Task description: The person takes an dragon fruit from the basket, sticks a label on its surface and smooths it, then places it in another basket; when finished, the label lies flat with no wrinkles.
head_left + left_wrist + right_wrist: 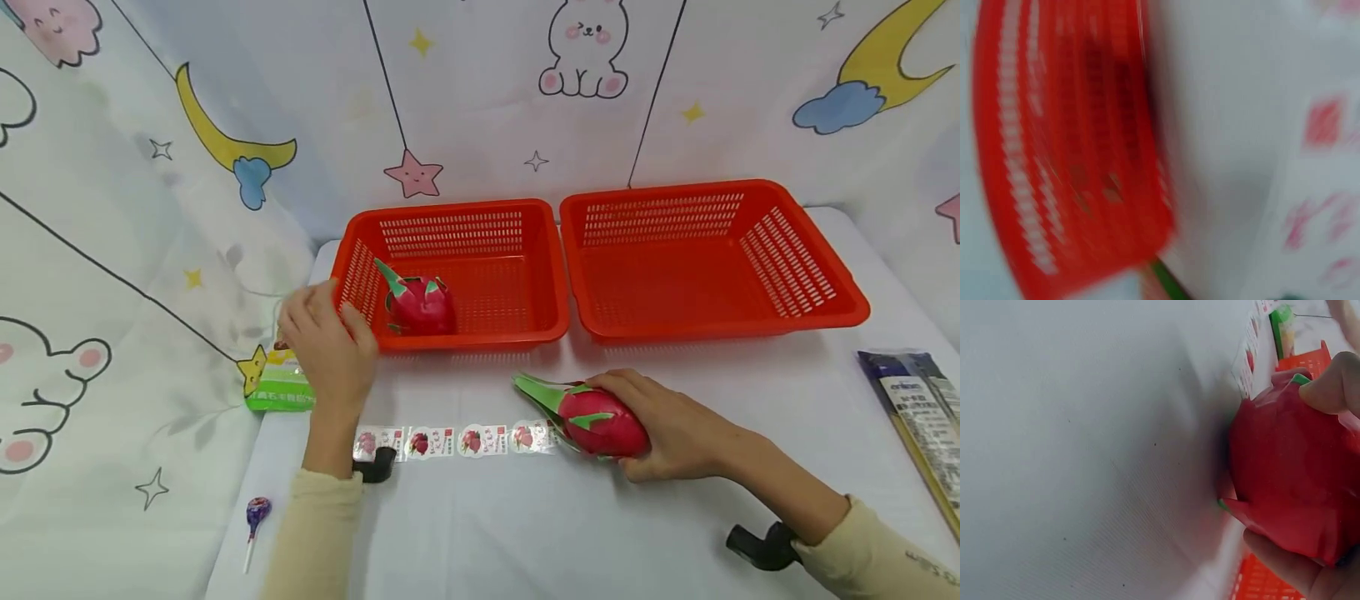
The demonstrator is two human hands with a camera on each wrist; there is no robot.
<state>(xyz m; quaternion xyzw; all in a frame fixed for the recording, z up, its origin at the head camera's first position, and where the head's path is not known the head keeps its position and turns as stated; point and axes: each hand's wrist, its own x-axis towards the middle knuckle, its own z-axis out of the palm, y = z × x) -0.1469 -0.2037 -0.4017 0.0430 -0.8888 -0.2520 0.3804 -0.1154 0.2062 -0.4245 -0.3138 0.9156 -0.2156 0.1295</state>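
My right hand (678, 429) grips a pink-red dragon fruit (606, 421) with green-tipped scales, its long green end pointing left. In the right wrist view, thumb and fingers wrap round the same dragon fruit (1291, 469), close over the white table. My left hand (330, 337) is at the front left corner of the left red basket (465, 342), fingers loosely bent, overlapping the rim. A second dragon fruit (423, 308) lies inside that basket. Below the hands runs a strip of stickers (442, 442) printed with dragon fruit; the held fruit overlaps its right end.
A second red basket (720, 329) stands at the back right, beside the first. A green packet (279, 387) lies behind the left wrist, a lollipop (257, 512) at the left edge, a dark and silver package (918, 417) at the right. Printed cloth (480, 108) hangs behind.
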